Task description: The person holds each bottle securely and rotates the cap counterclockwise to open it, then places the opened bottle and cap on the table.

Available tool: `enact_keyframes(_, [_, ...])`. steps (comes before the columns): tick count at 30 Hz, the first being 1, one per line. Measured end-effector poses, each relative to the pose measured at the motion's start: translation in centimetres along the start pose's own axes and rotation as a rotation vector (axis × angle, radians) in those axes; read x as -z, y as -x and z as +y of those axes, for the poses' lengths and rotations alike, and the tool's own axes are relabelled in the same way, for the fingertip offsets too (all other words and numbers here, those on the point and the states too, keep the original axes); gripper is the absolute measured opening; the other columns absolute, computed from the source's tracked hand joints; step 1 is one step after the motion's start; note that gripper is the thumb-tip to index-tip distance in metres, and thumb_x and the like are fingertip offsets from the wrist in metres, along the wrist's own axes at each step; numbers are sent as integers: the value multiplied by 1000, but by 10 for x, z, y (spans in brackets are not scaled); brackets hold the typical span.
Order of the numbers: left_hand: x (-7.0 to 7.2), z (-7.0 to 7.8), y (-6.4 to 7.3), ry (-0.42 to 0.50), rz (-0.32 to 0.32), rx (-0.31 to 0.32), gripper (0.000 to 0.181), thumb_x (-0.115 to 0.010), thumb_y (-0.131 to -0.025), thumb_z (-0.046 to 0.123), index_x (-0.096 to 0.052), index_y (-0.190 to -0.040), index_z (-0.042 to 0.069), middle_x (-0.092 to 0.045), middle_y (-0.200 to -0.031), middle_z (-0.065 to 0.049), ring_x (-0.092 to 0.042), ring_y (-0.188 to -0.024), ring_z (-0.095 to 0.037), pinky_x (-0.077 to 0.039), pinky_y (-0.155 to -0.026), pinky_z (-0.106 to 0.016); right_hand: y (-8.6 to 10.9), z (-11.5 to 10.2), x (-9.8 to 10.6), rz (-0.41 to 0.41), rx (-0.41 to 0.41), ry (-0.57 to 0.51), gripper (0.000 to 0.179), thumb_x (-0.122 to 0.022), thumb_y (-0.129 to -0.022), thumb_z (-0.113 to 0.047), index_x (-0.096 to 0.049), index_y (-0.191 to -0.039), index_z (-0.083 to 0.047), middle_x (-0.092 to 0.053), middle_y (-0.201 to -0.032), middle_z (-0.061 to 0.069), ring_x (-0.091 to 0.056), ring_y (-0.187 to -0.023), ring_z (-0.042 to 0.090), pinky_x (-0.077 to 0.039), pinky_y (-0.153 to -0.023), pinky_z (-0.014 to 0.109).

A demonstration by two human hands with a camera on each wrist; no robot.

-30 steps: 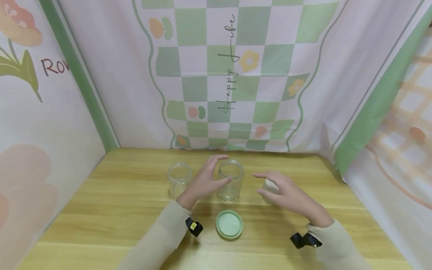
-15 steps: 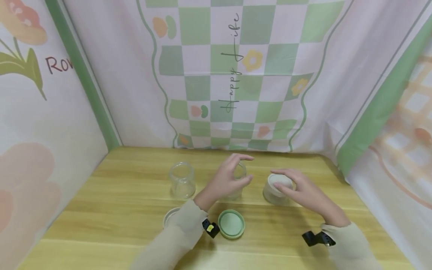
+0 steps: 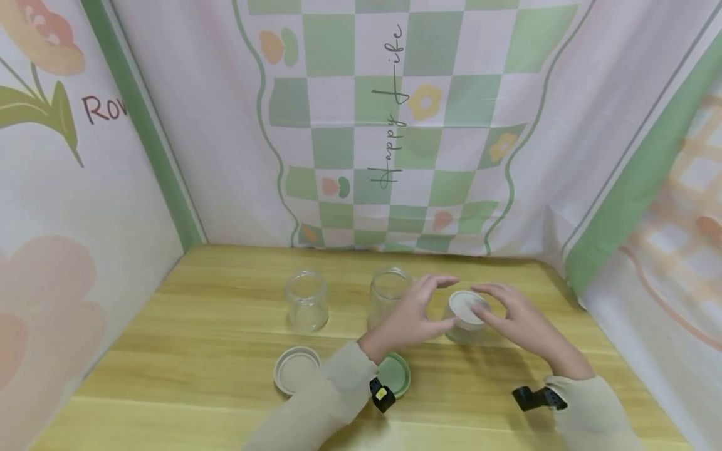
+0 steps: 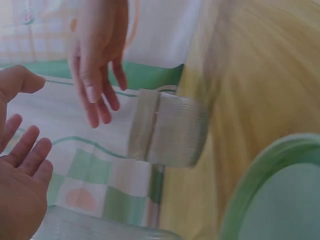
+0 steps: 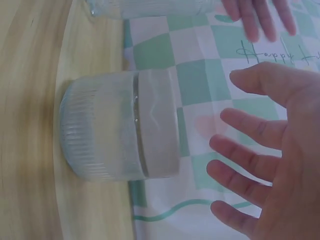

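A ribbed glass jar (image 5: 100,130) stands upright at the right of the table, capped with a whitish lid (image 3: 464,305). My left hand (image 3: 414,316) reaches in from the left of this jar, its fingers spread and holding nothing. On the other side is my right hand (image 3: 521,322), also with parted fingers; its thumb overlaps the lid in the head view. In the right wrist view a gap shows between the right hand's fingers (image 5: 240,150) and the lid. Behind my left hand stands a taller lidless glass jar (image 3: 388,291), partly hidden.
Another lidless glass jar (image 3: 307,304) is at the left of the wooden table (image 3: 169,351). Nearer the front lie a beige lid (image 3: 296,369) and a green lid (image 3: 396,373), partly covered by the left sleeve and wrist camera. A checkered cloth (image 3: 372,144) hangs behind.
My left hand has moved right, past the taller jar to the capped jar. My right hand has shifted slightly right, uncovering the whitish lid. The beige lid has come out from behind the left sleeve.
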State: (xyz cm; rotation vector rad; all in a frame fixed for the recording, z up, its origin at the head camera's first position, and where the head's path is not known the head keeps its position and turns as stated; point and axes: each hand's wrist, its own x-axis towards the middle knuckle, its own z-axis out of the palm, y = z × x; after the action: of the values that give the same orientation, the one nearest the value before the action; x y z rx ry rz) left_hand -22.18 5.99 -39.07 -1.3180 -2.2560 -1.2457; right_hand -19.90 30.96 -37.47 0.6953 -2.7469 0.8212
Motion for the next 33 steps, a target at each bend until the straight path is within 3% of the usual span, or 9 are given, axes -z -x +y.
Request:
enact_keyframes(6, [-23, -9, 4, 36, -95, 204, 80, -79, -89, 33, -34, -152, 12, -41, -148, -7, -42, -135, -19, -39, -108, -29, -1, 7, -5, 10, -12, 26, 49, -66, -99, -27, -55, -138, 1, -53, -135, 27, -47, -124, 49, -41, -93, 71])
enact_keyframes(11, [-37, -18, 5, 100, -153, 368, 94, -83, -83, 41, -30, -155, 11, -38, -150, -10, -42, -134, -23, -41, -106, -39, -3, 9, -8, -3, -39, 38, 55, -69, -97, -30, -55, -138, 3, -53, -135, 29, -47, -123, 50, -41, -93, 71])
enact_keyframes(16, [-50, -31, 3, 235, -153, 520, 99, -85, -80, 43, -30, -156, 11, -36, -153, -5, -39, -138, -24, -41, -108, -43, -6, 10, -10, -29, -92, 44, 61, -69, -96, -36, -54, -137, 6, -52, -134, 31, -48, -121, 51, -44, -91, 69])
enact_keyframes(21, [-67, -43, -3, 345, -108, 673, 99, -88, -77, 40, -33, -154, 12, -40, -153, -4, -42, -136, -23, -41, -109, -42, -7, 12, -11, -26, -175, 47, 65, -65, -97, -44, -54, -136, 8, -50, -130, 32, -52, -112, 47, -50, -83, 61])
enact_keyframes(25, [-77, -50, -6, 351, -65, 722, 96, -91, -74, 35, -38, -151, 14, -45, -149, -2, -46, -133, -20, -42, -108, -39, -10, 13, -12, -3, -218, 58, 68, -65, -97, -46, -55, -135, 9, -51, -124, 32, -53, -105, 43, -51, -79, 56])
enact_keyframes(33, [-84, -49, -7, 388, -3, 695, 81, -93, -72, 27, -50, -140, 19, -54, -133, 13, -53, -120, -9, -45, -103, -32, -16, 13, -18, 14, -197, 95, 70, -72, -91, -48, -60, -129, 10, -58, -118, 32, -56, -102, 42, -50, -79, 55])
